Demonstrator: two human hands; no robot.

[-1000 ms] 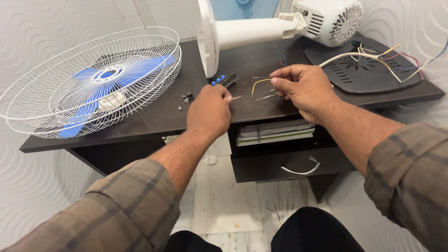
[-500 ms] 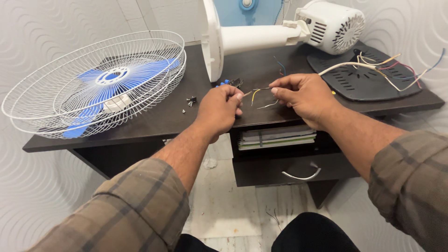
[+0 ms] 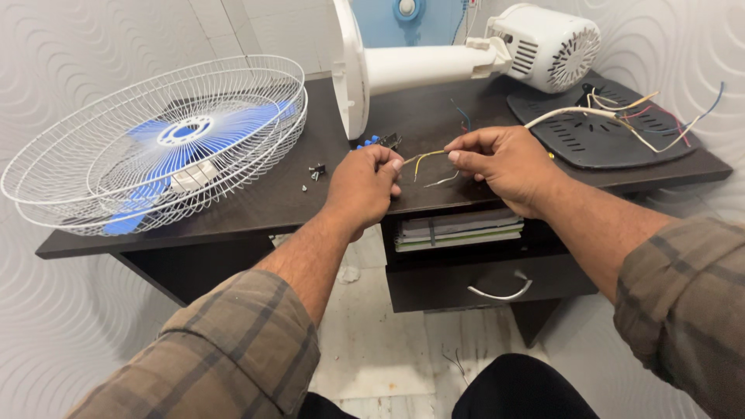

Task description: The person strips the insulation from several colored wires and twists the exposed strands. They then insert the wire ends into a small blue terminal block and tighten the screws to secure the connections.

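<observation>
You face white walls (image 3: 54, 70) embossed with swirl patterns, a pale tiled floor (image 3: 380, 349) below, and a dark table (image 3: 256, 209) with a drawer (image 3: 481, 283) under a shelf of books (image 3: 458, 231).

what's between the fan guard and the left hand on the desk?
Head view: a few small dark screws lie on the dark desk, between the white fan guard and the left hand. Otherwise bare desktop.

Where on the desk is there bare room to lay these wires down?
Bare desk top lies between the white fan stand and both hands. A narrower strip sits between the fan guard and the screws. The right end is crowded by the black cover and loose wires.
</observation>
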